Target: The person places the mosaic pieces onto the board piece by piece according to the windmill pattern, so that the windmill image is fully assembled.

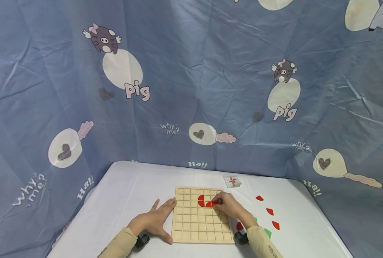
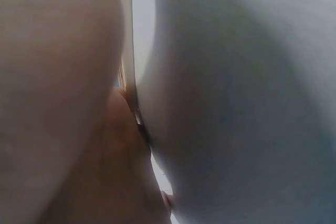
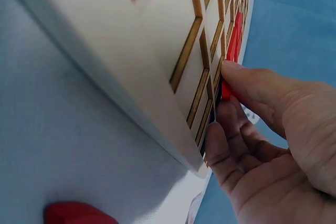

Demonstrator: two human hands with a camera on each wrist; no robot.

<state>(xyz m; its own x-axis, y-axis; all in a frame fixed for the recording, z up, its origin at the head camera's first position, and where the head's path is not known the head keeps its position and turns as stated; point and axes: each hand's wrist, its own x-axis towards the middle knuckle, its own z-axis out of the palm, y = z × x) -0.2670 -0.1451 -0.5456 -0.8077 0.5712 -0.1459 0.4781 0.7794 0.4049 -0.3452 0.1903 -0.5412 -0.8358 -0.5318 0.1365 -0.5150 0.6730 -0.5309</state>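
A wooden grid board (image 1: pixel 190 226) lies on the white table. My right hand (image 1: pixel 230 206) is over its right part and pinches a red quarter-round piece (image 3: pixel 226 91) between thumb and fingers, low over the grid. Just left of those fingertips, several red pieces (image 1: pixel 201 204) sit in the board's upper middle squares. Along the board's left edge rests my left hand (image 1: pixel 156 219), fingers and thumb spread, with fingertips touching the frame. The left wrist view is mostly filled by that hand and the dim tabletop.
Right of the board lie several loose red pieces (image 1: pixel 270 211) and green pieces (image 1: pixel 267 233), some partly hidden by the right forearm. A small card with a red pattern (image 1: pixel 232 181) lies beyond the board's far right corner. A blue printed cloth (image 1: pixel 178 71) hangs behind the table.
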